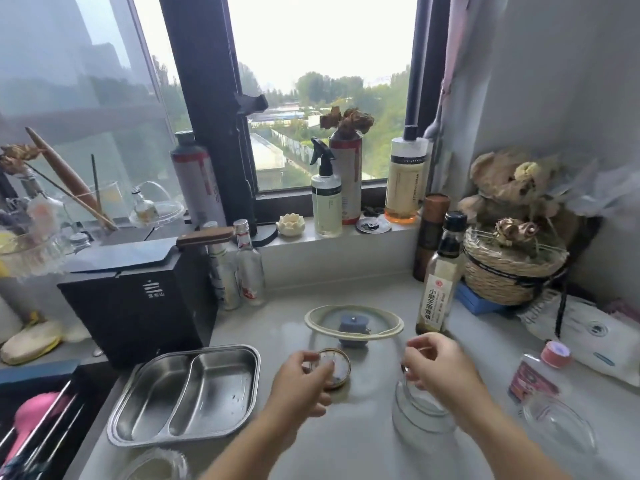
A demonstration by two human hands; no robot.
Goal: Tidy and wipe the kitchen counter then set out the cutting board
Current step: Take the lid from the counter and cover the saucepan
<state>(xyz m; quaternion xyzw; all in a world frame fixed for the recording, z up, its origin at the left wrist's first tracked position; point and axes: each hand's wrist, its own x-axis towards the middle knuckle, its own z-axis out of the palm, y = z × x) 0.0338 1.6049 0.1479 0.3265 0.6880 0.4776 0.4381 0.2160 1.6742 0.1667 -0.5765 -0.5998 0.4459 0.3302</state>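
Glass lid (pixel 354 323) and oil bottle (pixel 438 282) crowd behind the glass jar (pixel 420 415); right hand (pixel 438 363) pinches its rim, left hand (pixel 301 379) clasps a round lid (pixel 332 367).

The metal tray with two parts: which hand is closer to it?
Left. The left hand is just right of the metal tray; the right hand is farther right, over a glass jar.

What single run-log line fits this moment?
phase: tidying | left hand: at small round lid | right hand: on glass jar rim | cutting board: unseen
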